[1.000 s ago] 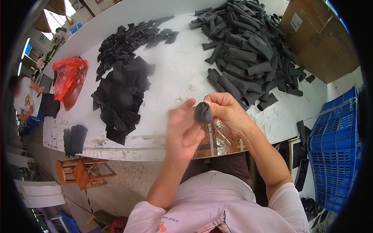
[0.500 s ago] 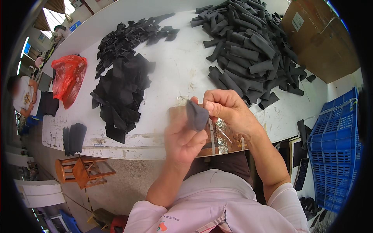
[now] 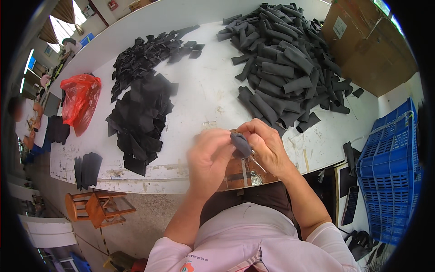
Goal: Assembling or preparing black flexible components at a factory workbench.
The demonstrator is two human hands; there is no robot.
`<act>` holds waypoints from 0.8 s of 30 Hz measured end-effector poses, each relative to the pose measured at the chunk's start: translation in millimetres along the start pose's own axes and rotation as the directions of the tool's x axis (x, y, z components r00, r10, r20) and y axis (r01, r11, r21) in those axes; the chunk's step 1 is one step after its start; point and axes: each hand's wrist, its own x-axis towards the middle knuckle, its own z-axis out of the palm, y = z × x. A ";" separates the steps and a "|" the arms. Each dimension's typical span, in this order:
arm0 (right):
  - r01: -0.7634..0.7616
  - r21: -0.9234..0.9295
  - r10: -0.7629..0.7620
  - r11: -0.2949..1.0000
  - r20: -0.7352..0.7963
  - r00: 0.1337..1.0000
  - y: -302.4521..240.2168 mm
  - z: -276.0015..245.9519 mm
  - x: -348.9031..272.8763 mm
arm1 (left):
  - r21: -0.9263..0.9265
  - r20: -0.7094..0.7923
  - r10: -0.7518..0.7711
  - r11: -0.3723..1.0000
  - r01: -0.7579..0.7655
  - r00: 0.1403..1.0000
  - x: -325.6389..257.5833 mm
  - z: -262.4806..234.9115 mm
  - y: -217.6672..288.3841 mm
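Observation:
A small folded piece of dark grey fabric [image 3: 241, 144] is held between my two hands, above the front edge of the white table. My left hand [image 3: 209, 156], slightly blurred, pinches it from the left. From the right, the thumb and fingers of my right hand [image 3: 267, 146] close on its edge. A thin pale strip or rod [image 3: 258, 165] shows just below my right hand; I cannot tell whether it is held. Beneath the hands lies a brown, tape-covered board [image 3: 235, 174].
Rolled dark grey fabric tubes [image 3: 290, 68] are heaped at the far right, beside a cardboard box [image 3: 369, 45]. Flat black pieces [image 3: 140, 113] lie to the left, near a red plastic bag [image 3: 81, 102]. A blue crate [image 3: 385, 177] stands right; a wooden stool [image 3: 99, 208] stands lower left.
My hands have come closer together and slightly lower. The fabric piece has turned and shifted a little to the right, with more of it covered by fingers.

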 end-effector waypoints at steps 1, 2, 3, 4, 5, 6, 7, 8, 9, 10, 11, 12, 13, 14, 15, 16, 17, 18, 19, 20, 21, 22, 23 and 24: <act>-0.001 0.001 0.001 1.000 0.005 1.000 -9.3 -2.8 1.9 | 0.010 -0.043 0.065 0.998 -0.065 0.997 0.4 0.5 0.4; 0.190 -0.206 -0.165 0.960 0.131 0.978 -21.4 -7.1 6.1 | 0.011 -0.047 0.062 0.998 -0.061 0.997 -2.3 -0.1 2.0; 0.380 -0.383 -0.289 0.842 0.274 0.917 -29.7 -12.6 8.8 | -0.096 -0.126 -0.011 0.995 -0.001 0.992 -5.0 1.0 4.1; 0.372 -0.391 -0.283 0.842 0.268 0.921 -34.1 -13.3 10.9 | -0.206 -0.195 -0.094 0.977 0.053 0.976 -6.1 2.5 5.8; 0.400 -0.507 -0.259 0.763 0.328 0.909 -38.0 -10.3 13.7 | -0.379 -0.231 -0.090 0.926 -0.004 0.969 -5.2 5.6 6.7; 0.429 -0.606 -0.223 0.670 0.387 0.895 -40.4 -6.5 14.4 | -0.383 -0.225 -0.096 0.924 0.002 0.970 -9.6 4.3 2.7; 0.440 -0.568 -0.239 0.695 0.395 0.887 -23.1 -3.8 14.7 | -0.271 -0.211 -0.079 0.962 0.019 0.974 -14.1 2.8 -6.8; 0.433 -0.579 -0.234 0.691 0.387 0.892 -11.5 -4.0 8.3 | -0.153 -0.197 -0.062 0.988 0.032 0.979 -18.6 2.7 -16.7; 0.366 -0.563 -0.186 0.741 0.353 0.917 -2.4 -0.6 0.0 | -0.230 -0.158 -0.049 0.973 0.011 0.986 -21.5 2.7 -27.1; 0.294 -0.541 -0.130 0.788 0.320 0.938 5.6 1.3 -6.3 | -0.230 -0.159 -0.048 0.973 0.011 0.986 -18.9 4.0 -27.8; 0.302 -0.535 -0.172 0.789 0.279 0.945 10.1 1.8 -7.6 | -0.354 -0.117 -0.147 0.930 0.097 0.982 -14.5 5.2 -27.3; 0.300 -0.533 -0.171 0.792 0.278 0.945 7.3 1.9 -8.9 | -0.466 -0.060 -0.243 0.864 0.188 0.968 -12.7 5.0 -23.4; 0.307 -0.558 -0.169 0.771 0.286 0.943 4.5 1.4 -6.1 | -0.464 -0.056 -0.243 0.865 0.191 0.968 -6.5 6.5 -16.3; 0.315 -0.582 -0.166 0.750 0.295 0.941 1.5 1.0 -3.5 | -0.523 0.001 -0.212 0.833 0.181 0.977 1.1 9.3 -4.5; 0.321 -0.574 -0.170 0.754 0.302 0.938 -3.2 0.5 -1.7 | -0.577 0.044 -0.179 0.799 0.171 0.983 5.5 9.3 3.7; 0.352 -0.533 -0.227 0.769 0.286 0.931 -7.7 -0.9 -0.4 | -0.571 0.035 -0.182 0.803 0.170 0.983 8.9 7.4 5.1; 0.383 -0.491 -0.282 0.783 0.268 0.921 -9.3 -1.1 0.4 | -0.507 0.082 -0.152 0.844 0.173 0.985 11.8 5.4 5.6; 0.382 -0.490 -0.283 0.783 0.266 0.922 -0.2 0.0 -2.8 | -0.445 0.140 -0.121 0.879 0.171 0.983 14.8 5.5 6.8; 0.337 -0.429 -0.260 0.838 0.229 0.938 15.5 3.7 -8.5 | -0.444 0.142 -0.120 0.879 0.171 0.983 15.1 6.1 2.6; 0.291 -0.363 -0.234 0.885 0.194 0.953 24.9 5.1 -12.6 | -0.333 0.149 -0.072 0.935 0.119 0.986 14.2 7.0 -6.3; 0.292 -0.357 -0.234 0.887 0.197 0.952 24.2 5.1 -10.9 | -0.213 0.158 -0.031 0.975 0.064 0.987 15.1 6.6 -10.0; 0.319 -0.396 -0.239 0.861 0.240 0.941 21.9 4.5 -8.3 | -0.209 0.155 -0.035 0.976 0.067 0.987 15.1 5.5 -8.9; 0.347 -0.432 -0.241 0.833 0.282 0.929 18.7 3.4 -5.7 | -0.241 0.139 -0.091 0.963 0.123 0.986 16.1 4.3 -3.7; 0.344 -0.430 -0.239 0.835 0.279 0.930 11.5 0.3 -3.6 | -0.277 0.130 -0.146 0.945 0.177 0.981 17.5 3.6 2.0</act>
